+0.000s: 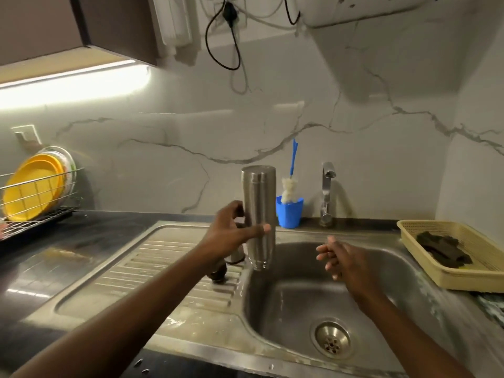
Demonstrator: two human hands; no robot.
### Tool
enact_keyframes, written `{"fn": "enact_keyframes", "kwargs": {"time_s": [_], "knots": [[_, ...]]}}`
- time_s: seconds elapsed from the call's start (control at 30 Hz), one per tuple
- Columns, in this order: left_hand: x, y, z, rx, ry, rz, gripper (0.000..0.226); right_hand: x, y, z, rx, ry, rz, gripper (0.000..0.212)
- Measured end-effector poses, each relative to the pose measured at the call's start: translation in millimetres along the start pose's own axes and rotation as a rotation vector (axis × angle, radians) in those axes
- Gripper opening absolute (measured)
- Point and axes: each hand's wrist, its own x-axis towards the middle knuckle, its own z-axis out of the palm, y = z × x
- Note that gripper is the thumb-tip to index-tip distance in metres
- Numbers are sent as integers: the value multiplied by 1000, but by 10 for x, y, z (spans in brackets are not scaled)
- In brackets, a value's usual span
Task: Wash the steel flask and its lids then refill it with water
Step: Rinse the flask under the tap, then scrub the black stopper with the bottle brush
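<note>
the left grip (231, 231) grasps the steel flask (258, 203), mouth down, over the edge of the sink (286, 296). the right grip (345, 259) is released, fingers loose, above the basin. lids (236, 256) stand on the drainboard (152, 268).

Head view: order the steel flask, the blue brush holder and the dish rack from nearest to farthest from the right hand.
1. Steel flask, just to the left of the right hand, gripped by the left hand.
2. Blue brush holder, behind the flask, against the wall.
3. Dish rack, far left on the counter.
</note>
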Motion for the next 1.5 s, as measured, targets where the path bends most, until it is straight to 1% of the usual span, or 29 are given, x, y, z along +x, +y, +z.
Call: {"fn": "enact_keyframes", "kwargs": {"time_s": [0.03, 0.13, 0.17, 0.2, 0.3, 0.4, 0.43, 0.5, 0.57, 0.63, 0.73, 0.83, 1.1, 1.23, 1.5], "knots": [[0, 24, -127, 3, 28, -7, 57, -23, 1, 36, -33, -49, -1, 53], [10, 15, -495, 36, 114, -32, 63, -87, 7, 132, -94, -190, -19, 15], [5, -8, -612, 50, 141, -38, 65, -106, 10, 163, -104, -232, -17, 9], [-1, -40, -727, 61, 172, -42, 66, -128, 13, 188, -115, -266, -12, 7], [-37, -197, -1045, 77, 257, -69, 69, -171, 7, 223, -135, -329, -5, 7], [-89, -385, -1286, 113, 321, -96, 84, -183, 28, 214, -162, -366, 0, 7], [-100, -459, -1349, 127, 345, -106, 83, -185, 34, 212, -175, -378, -1, 7], [-121, -605, -1444, 131, 389, -117, 69, -190, 42, 211, -193, -395, 1, 8], [-144, -729, -1495, 138, 428, -138, 61, -192, 37, 204, -203, -397, -2, 8], [-161, -832, -1516, 153, 452, -158, 59, -184, 41, 195, -209, -391, -3, 8], [-168, -940, -1539, 159, 487, -180, 61, -181, 39, 191, -215, -385, 1, 8], [-164, -998, -1571, 166, 501, -200, 67, -180, 45, 194, -215, -378, 1, 9], [-146, -1071, -1611, 172, 492, -227, 70, -174, 54, 179, -226, -374, 10, 11], [-160, -1114, -1637, 151, 495, -234, 76, -177, 53, 178, -221, -377, 17, 11], [-184, -1121, -1607, 185, 466, -214, 72, -179, 59, 176, -226, -380, 16, 11]]}}
